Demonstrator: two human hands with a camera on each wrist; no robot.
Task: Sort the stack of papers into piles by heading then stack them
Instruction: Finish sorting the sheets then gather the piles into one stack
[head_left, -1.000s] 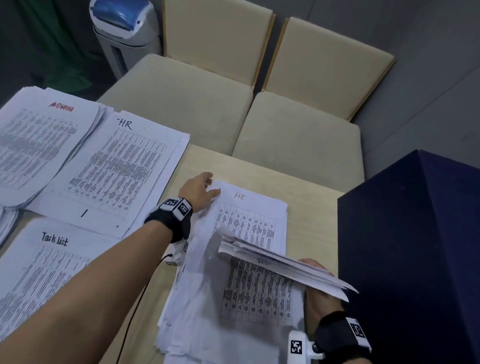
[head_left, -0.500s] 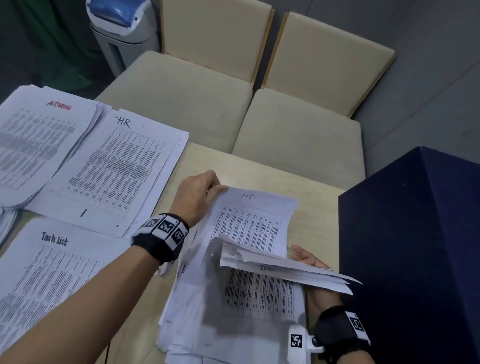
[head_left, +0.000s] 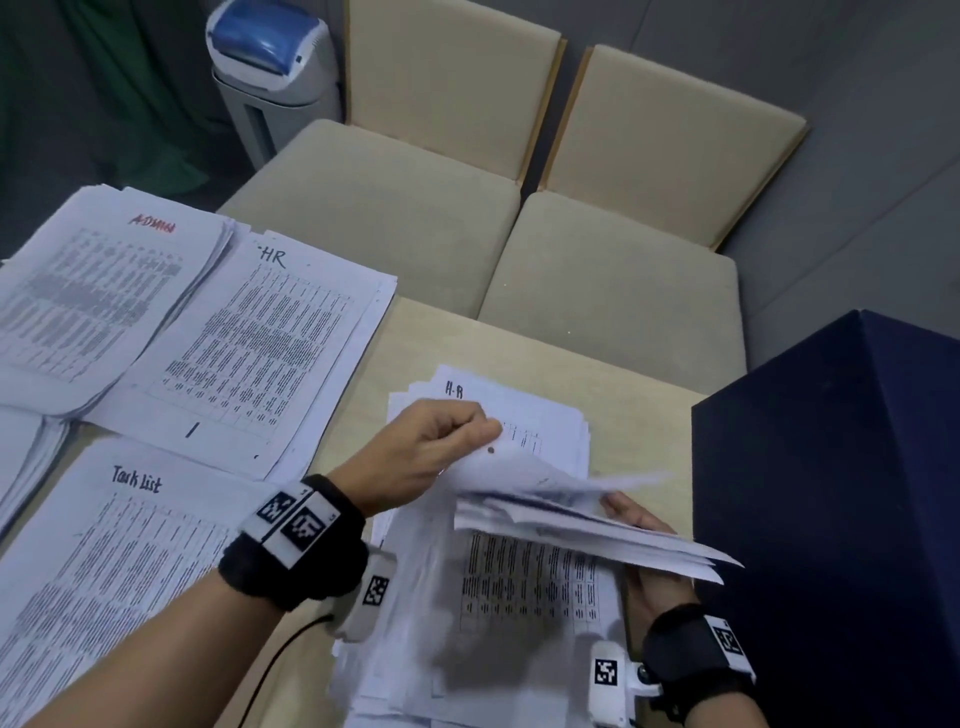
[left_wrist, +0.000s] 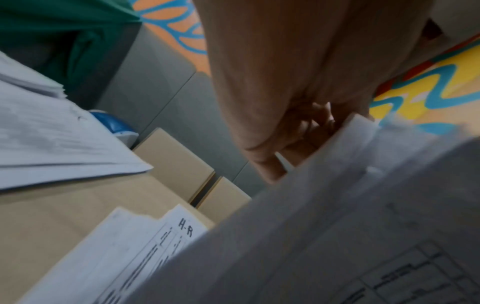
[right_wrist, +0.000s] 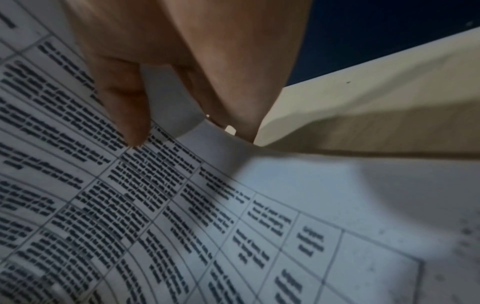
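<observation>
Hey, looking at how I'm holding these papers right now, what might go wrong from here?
1. The left hand only pinches one corner of the lifted sheet, so it might crease or tear.
2. The bundle in the right hand is fanned and sagging; sheets could slide out.
3. The HR pile overhangs the table edge and could slip off.

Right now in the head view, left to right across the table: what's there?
ADMIN pile → HR pile → left hand → right hand → dark blue box.
</observation>
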